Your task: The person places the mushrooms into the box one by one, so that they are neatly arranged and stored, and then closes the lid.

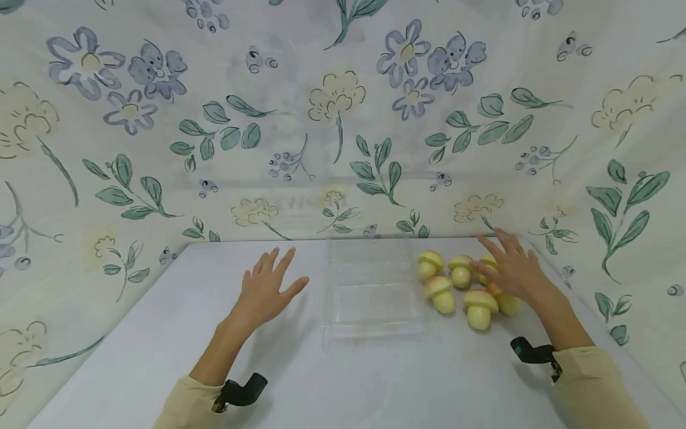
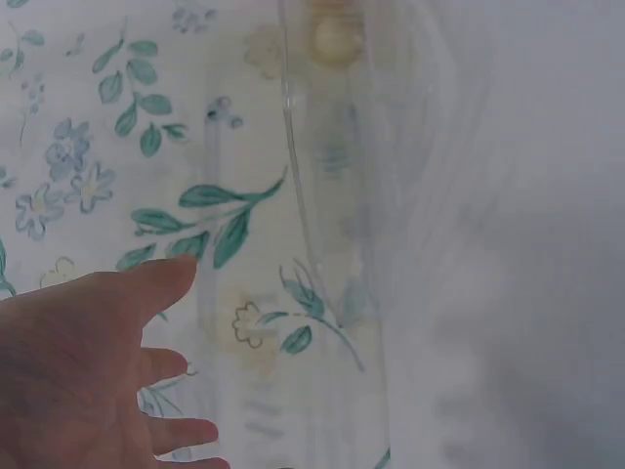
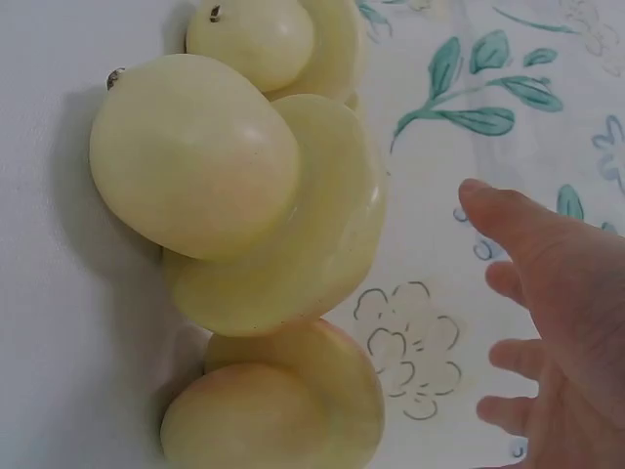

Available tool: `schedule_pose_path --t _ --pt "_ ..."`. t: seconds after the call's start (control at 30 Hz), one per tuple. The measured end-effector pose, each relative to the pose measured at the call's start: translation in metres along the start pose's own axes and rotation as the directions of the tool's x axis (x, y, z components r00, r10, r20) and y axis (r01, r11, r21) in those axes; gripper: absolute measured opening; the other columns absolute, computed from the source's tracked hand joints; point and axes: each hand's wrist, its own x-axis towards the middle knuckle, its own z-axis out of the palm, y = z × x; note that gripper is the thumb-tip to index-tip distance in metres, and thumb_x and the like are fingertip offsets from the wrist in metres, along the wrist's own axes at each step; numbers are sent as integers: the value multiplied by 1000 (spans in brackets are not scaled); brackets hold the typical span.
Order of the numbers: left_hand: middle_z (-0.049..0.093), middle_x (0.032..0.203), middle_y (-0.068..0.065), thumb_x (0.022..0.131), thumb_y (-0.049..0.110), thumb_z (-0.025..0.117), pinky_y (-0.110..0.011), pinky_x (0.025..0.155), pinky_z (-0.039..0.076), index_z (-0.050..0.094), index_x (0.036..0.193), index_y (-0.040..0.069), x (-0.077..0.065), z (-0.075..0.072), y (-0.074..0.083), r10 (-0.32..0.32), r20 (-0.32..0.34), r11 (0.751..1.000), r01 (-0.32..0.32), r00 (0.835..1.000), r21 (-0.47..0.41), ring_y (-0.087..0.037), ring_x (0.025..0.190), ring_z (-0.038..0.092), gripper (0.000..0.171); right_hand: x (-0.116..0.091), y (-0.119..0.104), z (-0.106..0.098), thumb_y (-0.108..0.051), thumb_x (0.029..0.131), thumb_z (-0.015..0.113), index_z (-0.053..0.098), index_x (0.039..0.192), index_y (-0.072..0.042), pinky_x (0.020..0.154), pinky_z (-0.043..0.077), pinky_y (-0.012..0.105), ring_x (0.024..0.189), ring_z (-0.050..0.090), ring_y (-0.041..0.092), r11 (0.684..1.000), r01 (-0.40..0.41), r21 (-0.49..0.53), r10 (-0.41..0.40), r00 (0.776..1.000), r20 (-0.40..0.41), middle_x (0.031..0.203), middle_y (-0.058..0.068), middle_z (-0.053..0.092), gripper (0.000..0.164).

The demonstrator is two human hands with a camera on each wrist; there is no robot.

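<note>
Several yellow toy mushrooms (image 1: pixel 479 310) with orange-tinged caps lie in a group on the right of the table. Over the rear of this group hovers my right hand (image 1: pixel 511 268), its fingers spread and holding nothing; it partly hides the mushrooms behind it. In the right wrist view, pale yellow mushrooms (image 3: pixel 195 156) fill the left side, apart from the fingers. A clear plastic box (image 1: pixel 375 304) sits at the middle of the table, left of the mushrooms. My left hand (image 1: pixel 265 295) is left of the box, above the table, fingers spread and nothing in it.
The white table (image 1: pixel 364 387) ends at the back against a hanging floral cloth (image 1: pixel 289 149). A black wrist camera mount (image 1: pixel 243 390) sticks out from the left sleeve, and another mount (image 1: pixel 530 351) from the right sleeve.
</note>
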Motion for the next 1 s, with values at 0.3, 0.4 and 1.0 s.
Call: schedule_pose_path --t 0.3,0.4,1.0 --pt "40 146 -29 97 41 59 -67 101 42 34 152 7 -6 8 18 26 -2 990 -26 1000 -141 -49 131 44 69 -3 -1 -7 -45 99 52 34 150 -9 97 36 76 133 30 61 997 62 52 -59 996 -62 156 33 16 64" --pt "44 143 -27 97 39 59 -64 99 44 35 152 9 -9 15 20 3 18 984 0 1000 -176 -44 126 50 67 -6 -1 -9 -40 99 56 42 145 -6 99 38 72 129 37 58 992 79 100 -71 994 -81 151 33 26 59" --pt "64 110 -13 95 28 65 -26 64 60 51 140 19 -27 43 19 -117 49 820 124 992 -559 -25 90 69 47 -14 16 -8 -33 96 63 62 127 -6 68 55 40 85 63 26 984 113 141 -112 994 -16 114 25 61 41"
